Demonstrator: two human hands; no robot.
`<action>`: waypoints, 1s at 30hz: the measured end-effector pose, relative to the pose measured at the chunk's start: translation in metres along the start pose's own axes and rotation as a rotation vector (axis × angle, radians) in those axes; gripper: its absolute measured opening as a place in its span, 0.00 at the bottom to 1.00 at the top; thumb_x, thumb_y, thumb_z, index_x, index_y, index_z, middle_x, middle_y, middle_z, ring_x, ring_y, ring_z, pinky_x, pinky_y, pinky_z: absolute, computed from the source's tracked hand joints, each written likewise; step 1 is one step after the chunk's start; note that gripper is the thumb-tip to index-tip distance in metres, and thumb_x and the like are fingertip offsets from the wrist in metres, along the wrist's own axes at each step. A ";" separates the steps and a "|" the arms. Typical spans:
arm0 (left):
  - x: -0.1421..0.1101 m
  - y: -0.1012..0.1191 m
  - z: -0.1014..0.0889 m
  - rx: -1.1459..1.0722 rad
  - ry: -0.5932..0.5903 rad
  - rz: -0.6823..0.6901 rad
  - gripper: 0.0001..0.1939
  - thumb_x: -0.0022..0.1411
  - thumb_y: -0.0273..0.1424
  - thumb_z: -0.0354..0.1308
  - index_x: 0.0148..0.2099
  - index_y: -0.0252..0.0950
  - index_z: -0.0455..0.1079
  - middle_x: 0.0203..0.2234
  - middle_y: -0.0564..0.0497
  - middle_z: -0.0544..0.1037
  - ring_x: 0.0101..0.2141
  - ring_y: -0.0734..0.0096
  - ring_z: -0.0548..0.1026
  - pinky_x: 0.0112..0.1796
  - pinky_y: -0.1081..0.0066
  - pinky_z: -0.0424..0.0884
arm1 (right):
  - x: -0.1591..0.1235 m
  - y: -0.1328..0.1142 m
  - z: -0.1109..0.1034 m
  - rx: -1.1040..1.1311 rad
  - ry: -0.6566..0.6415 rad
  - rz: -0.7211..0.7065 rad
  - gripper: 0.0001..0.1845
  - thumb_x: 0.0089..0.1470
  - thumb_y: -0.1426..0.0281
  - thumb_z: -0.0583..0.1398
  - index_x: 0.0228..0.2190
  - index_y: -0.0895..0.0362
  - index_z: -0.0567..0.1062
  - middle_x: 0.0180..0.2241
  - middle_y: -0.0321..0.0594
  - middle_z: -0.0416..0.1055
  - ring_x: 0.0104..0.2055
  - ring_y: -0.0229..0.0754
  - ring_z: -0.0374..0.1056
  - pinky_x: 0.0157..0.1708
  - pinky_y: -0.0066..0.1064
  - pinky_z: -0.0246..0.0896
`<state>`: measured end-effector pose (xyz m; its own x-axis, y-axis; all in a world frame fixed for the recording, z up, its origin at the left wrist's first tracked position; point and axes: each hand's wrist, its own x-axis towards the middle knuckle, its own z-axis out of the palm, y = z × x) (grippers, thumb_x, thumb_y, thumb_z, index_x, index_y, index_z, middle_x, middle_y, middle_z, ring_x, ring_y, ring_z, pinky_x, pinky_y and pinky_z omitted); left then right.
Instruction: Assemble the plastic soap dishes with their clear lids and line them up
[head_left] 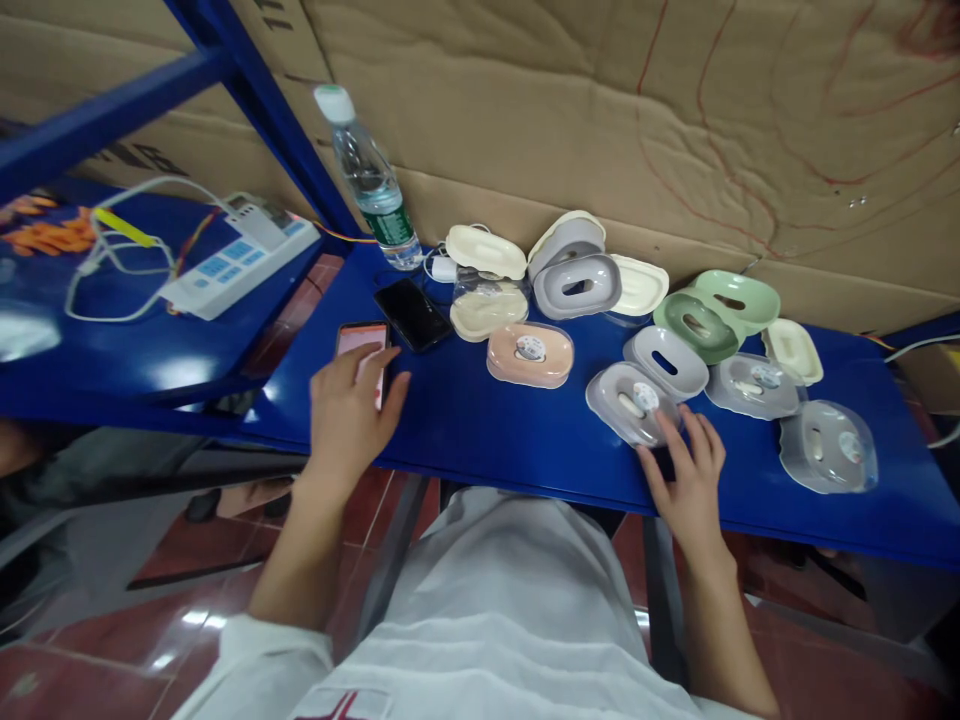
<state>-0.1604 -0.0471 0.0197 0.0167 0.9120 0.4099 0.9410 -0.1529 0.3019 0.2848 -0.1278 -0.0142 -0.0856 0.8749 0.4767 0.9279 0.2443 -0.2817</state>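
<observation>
My left hand rests over a phone with a lit pinkish screen, its fingers apart on the glass. At the right, my right hand has its fingers spread, the tips at the near edge of a grey soap-dish-like oval box with a clear cover. Just behind that box lies a pale grey oval tray with a slot. A peach oval box with a round sticker sits between my hands. Beside the lit phone is a dark phone.
More oval boxes stand at the back: cream, grey and green. Clear-covered grey boxes sit at the right. A water bottle stands by the cardboard wall. A power strip with cables lies left.
</observation>
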 end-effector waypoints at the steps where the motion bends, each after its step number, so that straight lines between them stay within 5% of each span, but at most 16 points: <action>1: 0.005 0.012 0.004 -0.017 -0.029 0.050 0.22 0.77 0.41 0.52 0.65 0.38 0.73 0.61 0.36 0.77 0.62 0.45 0.74 0.62 0.49 0.67 | 0.003 0.000 0.003 -0.031 0.004 0.004 0.33 0.70 0.60 0.61 0.73 0.43 0.64 0.73 0.52 0.58 0.74 0.68 0.56 0.68 0.70 0.56; 8: 0.012 0.086 0.028 -0.140 -0.166 0.389 0.30 0.77 0.41 0.55 0.76 0.40 0.61 0.75 0.34 0.58 0.72 0.43 0.63 0.64 0.49 0.67 | 0.044 -0.006 0.010 0.057 -0.132 -0.094 0.44 0.74 0.58 0.57 0.78 0.50 0.42 0.79 0.57 0.43 0.80 0.63 0.43 0.74 0.65 0.46; 11: 0.032 0.083 0.030 -0.104 -0.173 0.405 0.26 0.79 0.34 0.50 0.75 0.41 0.63 0.73 0.36 0.63 0.71 0.45 0.65 0.65 0.48 0.66 | 0.065 0.013 -0.004 -0.049 -0.071 -0.100 0.32 0.75 0.60 0.54 0.74 0.49 0.58 0.75 0.52 0.58 0.78 0.61 0.52 0.74 0.64 0.42; 16: 0.093 0.058 0.035 0.096 -0.308 0.296 0.33 0.68 0.17 0.49 0.72 0.40 0.67 0.68 0.39 0.71 0.64 0.44 0.73 0.61 0.48 0.70 | 0.101 0.057 -0.009 -0.136 -0.093 -0.043 0.23 0.75 0.61 0.51 0.61 0.55 0.76 0.58 0.51 0.79 0.61 0.58 0.74 0.66 0.56 0.57; 20: 0.115 0.060 0.040 0.219 -0.440 0.313 0.33 0.66 0.19 0.54 0.71 0.40 0.69 0.67 0.37 0.71 0.59 0.41 0.77 0.57 0.46 0.73 | 0.105 0.073 0.004 -0.072 -0.153 -0.018 0.24 0.76 0.59 0.50 0.56 0.55 0.80 0.55 0.50 0.81 0.60 0.57 0.75 0.60 0.52 0.64; 26: 0.114 0.071 0.049 0.203 -0.323 0.271 0.26 0.69 0.27 0.61 0.67 0.39 0.70 0.61 0.34 0.72 0.60 0.37 0.73 0.55 0.48 0.73 | 0.086 0.079 0.007 0.007 -0.208 -0.092 0.26 0.73 0.50 0.56 0.60 0.52 0.79 0.62 0.51 0.76 0.66 0.59 0.70 0.64 0.56 0.61; 30: 0.115 0.066 0.055 0.182 -0.294 0.214 0.20 0.70 0.33 0.64 0.61 0.32 0.73 0.56 0.31 0.75 0.56 0.40 0.76 0.51 0.53 0.74 | 0.090 0.076 0.002 0.030 -0.117 -0.062 0.25 0.73 0.52 0.55 0.58 0.54 0.79 0.57 0.51 0.80 0.61 0.58 0.75 0.62 0.53 0.66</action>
<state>-0.0779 0.0691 0.0396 0.2898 0.9410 0.1750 0.9498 -0.3053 0.0688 0.3464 -0.0294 0.0054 -0.1859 0.8999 0.3944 0.9083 0.3105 -0.2804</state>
